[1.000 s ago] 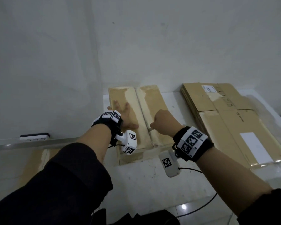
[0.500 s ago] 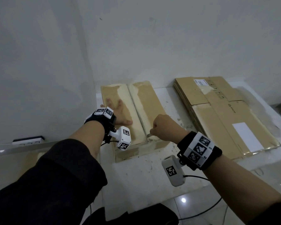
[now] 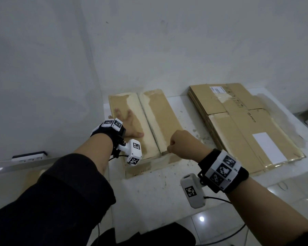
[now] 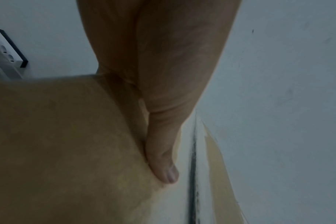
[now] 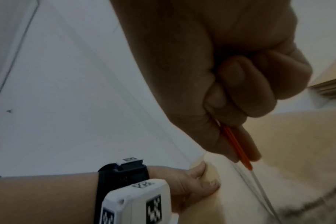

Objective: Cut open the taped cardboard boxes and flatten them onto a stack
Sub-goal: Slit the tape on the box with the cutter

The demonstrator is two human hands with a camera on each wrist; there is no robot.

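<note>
A taped cardboard box [image 3: 160,119] lies on the white table against the wall, its two top flaps meeting at a centre seam. My left hand [image 3: 126,121] presses flat on the left flap, fingers spread; in the left wrist view its thumb [image 4: 163,159] lies on the cardboard [image 4: 67,144]. My right hand [image 3: 181,144] grips an orange-handled cutter [image 5: 238,148] in a fist at the near end of the seam. The thin blade [image 5: 263,195] runs into the seam of the box [image 5: 297,144]. My left hand [image 5: 197,180] also shows in the right wrist view.
A stack of flattened cardboard boxes [image 3: 242,125] lies to the right on the white table [image 3: 158,192]. A grey wall stands close behind. A power strip [image 3: 29,156] sits on a ledge at the left. Cables hang below the table's front edge.
My right hand has drawn the cutter toward me along the seam to the box's near end. My left hand has stayed pressed on the left flap.
</note>
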